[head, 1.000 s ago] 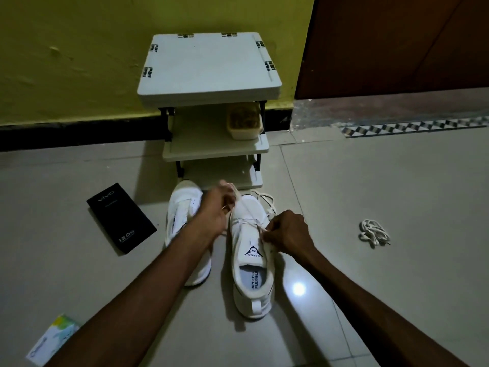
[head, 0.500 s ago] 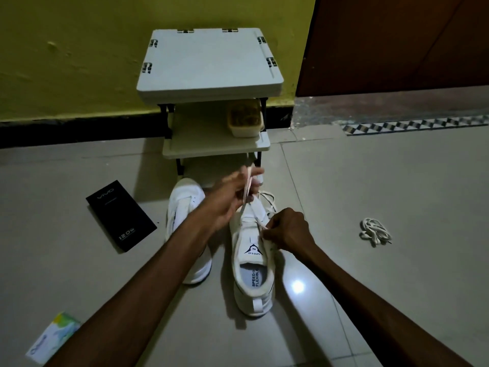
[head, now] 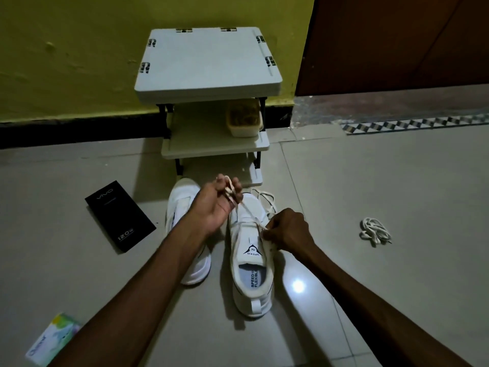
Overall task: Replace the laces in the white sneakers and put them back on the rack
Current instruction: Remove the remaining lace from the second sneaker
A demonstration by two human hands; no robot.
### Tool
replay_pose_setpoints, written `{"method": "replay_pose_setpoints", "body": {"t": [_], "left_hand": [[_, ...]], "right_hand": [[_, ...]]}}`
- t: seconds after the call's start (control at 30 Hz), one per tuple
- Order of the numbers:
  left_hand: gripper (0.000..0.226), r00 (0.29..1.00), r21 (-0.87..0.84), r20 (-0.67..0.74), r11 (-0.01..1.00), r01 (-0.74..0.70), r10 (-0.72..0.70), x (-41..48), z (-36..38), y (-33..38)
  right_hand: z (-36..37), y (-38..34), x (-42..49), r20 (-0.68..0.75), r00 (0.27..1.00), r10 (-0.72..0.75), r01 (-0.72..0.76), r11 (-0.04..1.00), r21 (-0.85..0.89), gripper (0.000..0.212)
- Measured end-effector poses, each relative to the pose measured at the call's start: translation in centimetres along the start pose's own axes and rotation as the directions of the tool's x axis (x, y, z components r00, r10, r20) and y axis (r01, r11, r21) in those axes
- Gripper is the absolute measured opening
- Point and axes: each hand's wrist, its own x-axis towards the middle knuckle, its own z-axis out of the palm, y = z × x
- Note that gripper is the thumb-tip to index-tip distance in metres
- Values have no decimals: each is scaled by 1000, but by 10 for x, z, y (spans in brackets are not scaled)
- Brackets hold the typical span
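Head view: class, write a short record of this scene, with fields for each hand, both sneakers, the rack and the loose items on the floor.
Left hand: grips the lace, pulled taut upward
Right hand: pinches the lace at the eyelets
Sneaker in work: on floor, heel toward camera
Second sneaker: beside it, toe toward rack
Rack: against wall, container on middle shelf
Floor: lace bundle, black box

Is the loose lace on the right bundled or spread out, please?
Bundled: the lace lies gathered in one small looped heap.
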Motion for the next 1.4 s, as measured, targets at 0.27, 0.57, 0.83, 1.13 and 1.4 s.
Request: {"method": "replay_pose_setpoints", "body": {"t": [0.27, 0.57, 0.83, 1.13, 1.4], "left_hand": [[28, 890, 673, 454, -641, -369, -36, 11, -21, -29], [23, 977, 351, -152, 932, -88, 149, 6, -7, 1], [58, 969, 844, 156, -536, -30, 191, -14, -15, 7], [38, 991, 785, 127, -614, -78, 36, -30, -20, -26], [26, 964, 792, 213, -606, -77, 156, -39, -27, -42]], "right_hand": [[-1, -7, -3, 9, 1000, 4, -4, 1000, -3, 23], [-8, -4, -5, 3, 1000, -3, 3, 998, -60, 23], [-12, -26, -9, 3, 972, -233, 225, 934, -278, 14], [4, -51, 14, 213, 860, -464, 493, 644, -585, 13], [0, -61, 12, 390, 727, -565, 639, 351, -685, 18]]}}
